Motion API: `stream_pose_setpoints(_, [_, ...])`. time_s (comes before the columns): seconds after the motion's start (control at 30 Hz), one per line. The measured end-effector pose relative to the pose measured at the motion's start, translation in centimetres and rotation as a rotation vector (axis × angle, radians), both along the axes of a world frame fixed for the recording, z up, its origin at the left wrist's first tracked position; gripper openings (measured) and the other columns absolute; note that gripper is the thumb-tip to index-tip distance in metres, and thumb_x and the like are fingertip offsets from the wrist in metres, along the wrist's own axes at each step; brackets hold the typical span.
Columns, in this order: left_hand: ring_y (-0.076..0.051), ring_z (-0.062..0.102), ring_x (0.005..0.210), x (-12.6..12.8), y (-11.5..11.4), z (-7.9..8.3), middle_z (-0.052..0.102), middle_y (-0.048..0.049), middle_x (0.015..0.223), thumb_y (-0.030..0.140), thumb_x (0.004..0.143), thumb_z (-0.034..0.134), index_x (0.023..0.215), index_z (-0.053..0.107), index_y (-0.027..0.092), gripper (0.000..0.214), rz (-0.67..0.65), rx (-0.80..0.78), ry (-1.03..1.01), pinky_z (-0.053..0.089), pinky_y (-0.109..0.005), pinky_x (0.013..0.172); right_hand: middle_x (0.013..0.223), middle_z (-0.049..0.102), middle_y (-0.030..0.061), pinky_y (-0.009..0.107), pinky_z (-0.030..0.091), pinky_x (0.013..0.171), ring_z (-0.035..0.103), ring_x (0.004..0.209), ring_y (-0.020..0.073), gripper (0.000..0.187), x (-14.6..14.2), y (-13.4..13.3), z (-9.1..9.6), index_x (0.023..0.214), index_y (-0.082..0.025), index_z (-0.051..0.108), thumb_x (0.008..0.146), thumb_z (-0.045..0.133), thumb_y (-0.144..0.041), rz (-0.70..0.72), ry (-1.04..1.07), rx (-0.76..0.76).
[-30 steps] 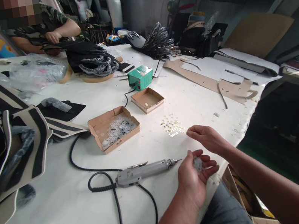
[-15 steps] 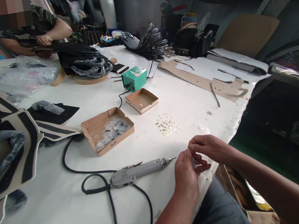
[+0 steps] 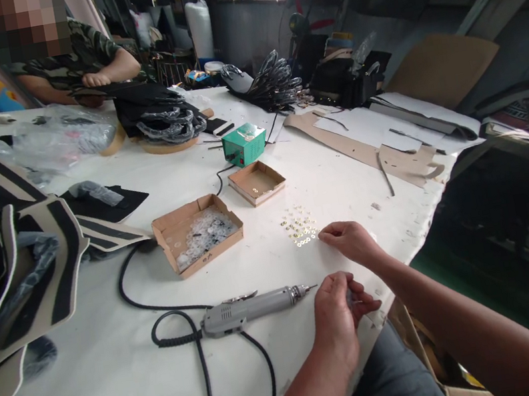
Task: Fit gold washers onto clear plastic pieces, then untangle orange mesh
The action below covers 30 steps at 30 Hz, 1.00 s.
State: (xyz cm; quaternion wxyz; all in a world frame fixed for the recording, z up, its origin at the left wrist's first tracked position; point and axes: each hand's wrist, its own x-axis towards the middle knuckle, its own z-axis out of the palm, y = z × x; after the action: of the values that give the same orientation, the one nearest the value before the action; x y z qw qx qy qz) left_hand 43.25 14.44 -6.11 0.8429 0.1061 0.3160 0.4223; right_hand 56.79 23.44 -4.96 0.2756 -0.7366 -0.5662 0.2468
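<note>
**Inspector:** Left hand (image 3: 337, 311)?

**Assistant:** Low at the near edge of the desk (image 3: 123, 384), fingers curled in on small clear pieces (image 3: 349, 296) that are mostly hidden in the palm.

**Inspector:** Right hand (image 3: 350, 242)?

**Assistant:** Resting on the desk beyond the left hand. Its fingertips are drawn together at the edge of a scatter of gold rings (image 3: 300, 229). Whether a ring is pinched cannot be told.

**Inspector:** Surroundings?

**Assistant:** An electric screwdriver (image 3: 252, 307) lies flat, with its tip just beside the left hand. Farther back is an open cardboard box (image 3: 198, 234) of clear parts. Beyond it are a smaller box (image 3: 256, 182) and a green unit (image 3: 244, 144).
</note>
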Motion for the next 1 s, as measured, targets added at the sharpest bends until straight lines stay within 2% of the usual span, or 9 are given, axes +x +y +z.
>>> stream_pose_setpoints(0.27, [-0.013,0.056,0.061,-0.1,0.1,0.3,0.057,-0.0024,0.075,0.034,0.085,0.062,0.09,0.06,0.012,0.022,-0.004,-0.017,0.0,0.058,-0.033,0.062,0.072,0.071,-0.0013,0.027,0.041,0.06,0.063,0.067,0.0165,0.018,-0.3,0.5,-1.0,0.077,-0.022,0.075,0.082,0.065,-0.036,-0.02,-0.104,0.022])
stream_pose_setpoints(0.43, [-0.013,0.056,0.06,0.0,0.5,0.3,0.057,-0.0021,0.074,0.032,0.087,0.062,0.088,0.061,0.011,0.021,-0.006,-0.022,0.001,0.059,-0.032,0.061,0.074,0.069,-0.0006,0.027,0.039,0.058,0.06,0.066,0.0163,0.013,0.1,1.1,-1.2,0.084,-0.021,0.073,0.082,0.066,-0.031,-0.031,-0.125,0.071])
stream_pose_setpoints(0.6, [-0.011,0.057,0.06,0.7,0.7,0.7,0.059,-0.0013,0.073,0.026,0.089,0.065,0.09,0.063,0.012,0.014,0.008,-0.047,0.047,0.06,-0.029,0.061,0.082,0.071,0.0009,0.027,0.04,0.068,0.06,0.075,0.0166,0.008,0.3,0.9,-1.4,0.084,-0.022,0.076,0.084,0.068,-0.023,-0.017,-0.135,0.136])
stream_pose_setpoints(0.7, [-0.011,0.061,0.065,1.4,1.4,1.1,0.062,-0.0027,0.077,0.018,0.091,0.062,0.09,0.065,0.011,0.008,-0.013,-0.042,0.105,0.062,-0.029,0.064,0.093,0.071,0.0014,0.025,0.042,0.074,0.061,0.082,0.0158,0.012,0.9,0.9,-1.4,0.089,-0.023,0.077,0.091,0.066,-0.028,-0.056,-0.107,0.189])
stream_pose_setpoints(0.83, [-0.011,0.063,0.066,2.2,2.1,1.2,0.063,-0.0018,0.075,0.014,0.096,0.053,0.088,0.066,0.012,0.015,-0.058,-0.044,0.157,0.064,-0.028,0.066,0.096,0.071,-0.0019,0.019,0.043,0.075,0.063,0.085,0.0116,0.019,1.8,-0.5,-1.1,0.1,-0.024,0.076,0.098,0.062,-0.035,-0.128,0.015,0.28])
stream_pose_setpoints(0.93, [-0.01,0.063,0.064,2.6,2.1,1.3,0.063,-0.0005,0.075,0.013,0.097,0.05,0.085,0.066,0.013,0.02,-0.07,-0.048,0.2,0.063,-0.025,0.063,0.082,0.068,-0.0036,0.018,0.043,0.066,0.061,0.076,0.0109,0.027,2.1,-3.4,-0.6,0.099,-0.021,0.076,0.096,0.062,-0.045,-0.173,0.342,0.332])
stream_pose_setpoints(1.0, [-0.009,0.063,0.062,3.1,1.8,1.8,0.064,0.0003,0.075,0.012,0.097,0.047,0.084,0.067,0.014,0.025,-0.052,-0.061,0.241,0.062,-0.022,0.06,0.075,0.065,-0.0041,0.019,0.043,0.062,0.06,0.07,0.0114,0.034,2.4,-5.7,-0.2,0.096,-0.021,0.075,0.091,0.066,-0.053,-0.157,0.578,0.302])
